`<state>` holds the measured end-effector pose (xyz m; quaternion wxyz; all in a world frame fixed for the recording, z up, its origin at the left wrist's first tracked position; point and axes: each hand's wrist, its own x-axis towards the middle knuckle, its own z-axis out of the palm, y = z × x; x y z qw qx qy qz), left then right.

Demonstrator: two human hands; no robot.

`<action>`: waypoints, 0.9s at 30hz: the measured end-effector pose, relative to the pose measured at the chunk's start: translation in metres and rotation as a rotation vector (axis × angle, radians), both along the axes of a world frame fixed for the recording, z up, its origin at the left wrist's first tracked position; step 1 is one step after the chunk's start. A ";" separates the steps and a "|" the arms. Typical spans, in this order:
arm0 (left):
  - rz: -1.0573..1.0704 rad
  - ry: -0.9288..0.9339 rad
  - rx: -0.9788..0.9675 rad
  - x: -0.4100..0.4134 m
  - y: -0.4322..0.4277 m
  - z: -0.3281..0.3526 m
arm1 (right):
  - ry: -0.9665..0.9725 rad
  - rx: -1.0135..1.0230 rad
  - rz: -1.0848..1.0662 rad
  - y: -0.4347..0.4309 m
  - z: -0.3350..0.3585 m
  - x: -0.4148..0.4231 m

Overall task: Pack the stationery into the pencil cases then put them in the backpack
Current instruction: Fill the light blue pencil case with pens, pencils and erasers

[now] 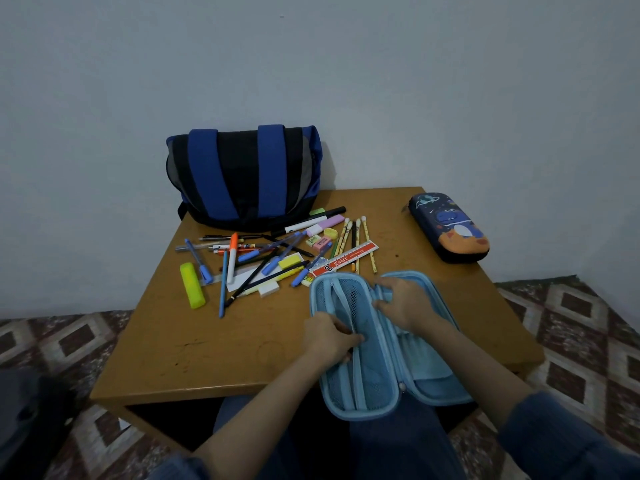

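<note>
Nearby, left hand (330,336) and right hand (407,301) gripping blue pencil case (367,389), stationery pile (263,261) behind, backpack (242,174) beyond

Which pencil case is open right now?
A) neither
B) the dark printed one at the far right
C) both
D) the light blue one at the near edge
D: the light blue pencil case lies spread open under the left hand and right hand; the dark printed case sits closed, untouched.
</note>
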<state>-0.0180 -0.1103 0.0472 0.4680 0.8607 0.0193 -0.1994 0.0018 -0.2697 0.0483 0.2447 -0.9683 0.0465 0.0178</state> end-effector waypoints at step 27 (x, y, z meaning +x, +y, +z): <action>-0.021 -0.421 0.339 0.062 0.020 0.028 | -0.027 -0.039 0.008 -0.018 0.000 0.016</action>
